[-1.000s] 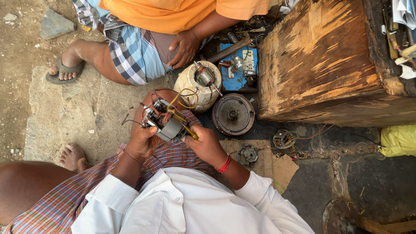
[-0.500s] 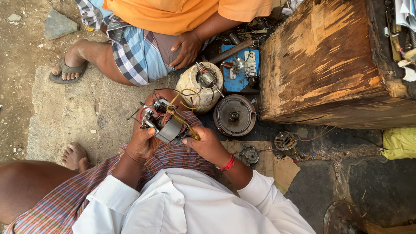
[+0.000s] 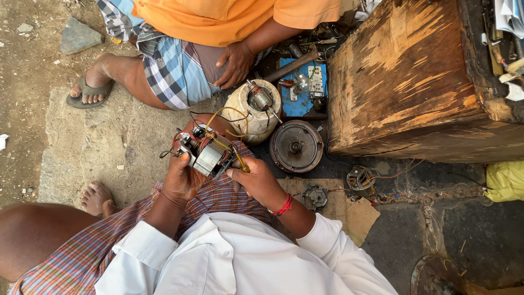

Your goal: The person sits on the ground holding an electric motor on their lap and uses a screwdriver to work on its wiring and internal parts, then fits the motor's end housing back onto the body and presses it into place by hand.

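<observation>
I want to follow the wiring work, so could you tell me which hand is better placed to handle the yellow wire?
Probably the right hand: its fingertips already pinch the yellow wire, while the left hand grips the small motor.

We see a small electric motor [image 3: 206,154] held up above the lap, tilted, its grey laminated steel core facing us. Red and yellow wires [image 3: 229,123] loop out from its top, and dark thin leads stick out to the left. A yellow-handled tool [image 3: 240,163] touches its right side.
</observation>
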The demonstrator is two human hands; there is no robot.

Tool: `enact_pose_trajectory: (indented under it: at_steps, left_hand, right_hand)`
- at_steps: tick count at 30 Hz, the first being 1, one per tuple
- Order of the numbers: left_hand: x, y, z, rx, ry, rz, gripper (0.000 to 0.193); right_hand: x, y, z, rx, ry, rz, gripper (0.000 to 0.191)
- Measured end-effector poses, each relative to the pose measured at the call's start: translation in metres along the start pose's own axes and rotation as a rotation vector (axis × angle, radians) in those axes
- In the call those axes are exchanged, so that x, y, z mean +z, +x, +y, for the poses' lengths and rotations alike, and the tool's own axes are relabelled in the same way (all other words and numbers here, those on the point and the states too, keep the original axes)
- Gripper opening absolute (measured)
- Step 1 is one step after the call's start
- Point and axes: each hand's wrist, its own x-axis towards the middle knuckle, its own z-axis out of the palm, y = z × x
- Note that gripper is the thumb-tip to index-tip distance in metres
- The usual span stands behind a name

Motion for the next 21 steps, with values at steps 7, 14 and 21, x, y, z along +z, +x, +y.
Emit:
enact_pose_trajectory:
  at_steps: [7,14,21]
  left_hand:
    - [0.006,0.002,-0.002,0.045,0.009,-0.021,0.074]
    - [0.001,0.004,-0.013,0.020,-0.038,0.101,0.068]
    - [0.004,0.013,-0.014,-0.009,-0.099,0.219,0.064]
  right_hand:
    - [0.002,0.001,0.004,0.023,0.074,0.021,0.014]
    - [0.008,-0.003,-0.001,-0.028,-0.063,0.016,0.018]
    - [0.007,-0.003,-0.011,-0.263,-0.165,-0.009,0.025]
